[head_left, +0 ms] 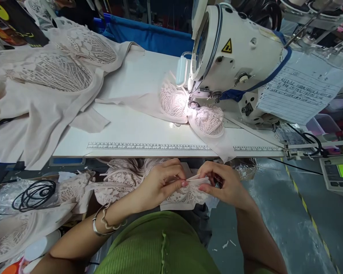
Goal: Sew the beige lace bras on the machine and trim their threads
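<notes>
In front of my body I hold a pale pink lace bra piece [185, 196] by its upper edge. My left hand [167, 179] pinches that edge between thumb and fingers. A short way to the right, my right hand [221, 180] pinches the same edge, its other fingers curled. Beyond my hands, another lace bra [208, 121] lies under the needle area of a white sewing machine [240, 49], lit by its lamp. One end of this bra hangs over the front edge of the white table [137, 133].
Unfinished bras [60, 72] are heaped on the table's left. More lace pieces [120, 179] lie below the table edge, beside a coil of black cord [34, 195]. A handwritten sheet [300, 83] hangs at the machine's right, above a control box [338, 173].
</notes>
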Demonstrator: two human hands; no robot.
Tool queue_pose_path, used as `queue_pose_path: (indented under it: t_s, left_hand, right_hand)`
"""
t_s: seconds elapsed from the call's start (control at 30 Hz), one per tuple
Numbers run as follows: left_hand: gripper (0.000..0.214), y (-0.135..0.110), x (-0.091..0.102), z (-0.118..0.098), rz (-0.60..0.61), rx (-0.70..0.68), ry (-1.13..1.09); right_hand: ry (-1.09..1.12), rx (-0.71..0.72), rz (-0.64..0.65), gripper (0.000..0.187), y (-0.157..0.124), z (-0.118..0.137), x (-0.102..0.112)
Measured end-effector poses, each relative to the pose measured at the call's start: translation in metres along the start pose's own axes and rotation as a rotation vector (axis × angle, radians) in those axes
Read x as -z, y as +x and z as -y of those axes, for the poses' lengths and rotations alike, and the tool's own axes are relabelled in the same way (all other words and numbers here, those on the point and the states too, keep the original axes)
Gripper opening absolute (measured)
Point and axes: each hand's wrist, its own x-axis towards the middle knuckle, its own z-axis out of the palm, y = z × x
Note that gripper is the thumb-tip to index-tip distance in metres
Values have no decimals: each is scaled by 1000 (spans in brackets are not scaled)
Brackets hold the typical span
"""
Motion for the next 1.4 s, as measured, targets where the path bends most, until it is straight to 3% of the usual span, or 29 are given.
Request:
queue_pose_path:
  t_s: [0.17,0.47,0.87,0.93,1.13,1.3,1.4]
  left_hand:
    - [16,3,-2,-4,7,10,-85]
    - [26,6,-10,-10,36,243,-289]
    - [11,17,-13,-20,14,230,-214]
    - [21,21,-16,-21,14,257,-174]
    - [35,28,-26,-11,-85,326,-81]
    - [36,28,-26,-8,-93,486,-231]
    - [34,30,-23,-8,-74,486,-295]
  right_hand:
    - [76,40,-50,10,2,6,2]
    - [377,-98,-115,26,1,2,0]
    - [249,-197,-215,21,1,19,-4]
    - [229,-189,-218,22,3,23,-7]
    - [134,-196,-210,40,8,23,-7]
    - [175,-190,-268,52,-1,5,-2]
    - [123,-199,-232,59,-6,0,-2]
